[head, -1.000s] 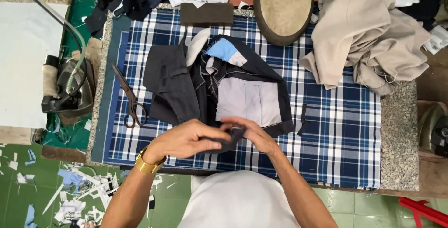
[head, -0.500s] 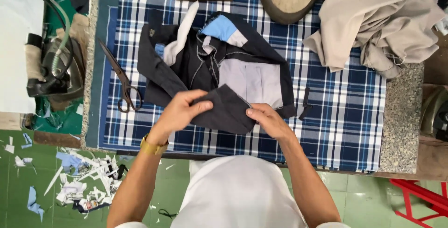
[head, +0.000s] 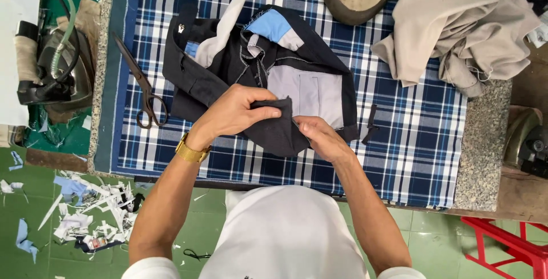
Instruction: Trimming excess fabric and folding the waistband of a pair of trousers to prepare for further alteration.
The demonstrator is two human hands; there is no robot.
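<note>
Our left hand (head: 237, 113) pinches a fold of the dark garment (head: 251, 79) between thumb and fingers; our right hand (head: 319, 136) pinches its edge. The garment lies near the front edge of the checked cloth (head: 411, 142), scissors (head: 142, 88) toward its left edge.

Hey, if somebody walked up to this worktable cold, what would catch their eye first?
Most likely the dark garment spread inside out at the middle of the blue plaid cloth, its grey and light blue lining showing. The left hand and right hand both pinch a fold of it at the near edge. Next, the scissors lying to the left and the beige clothing heap at the far right corner.
</note>
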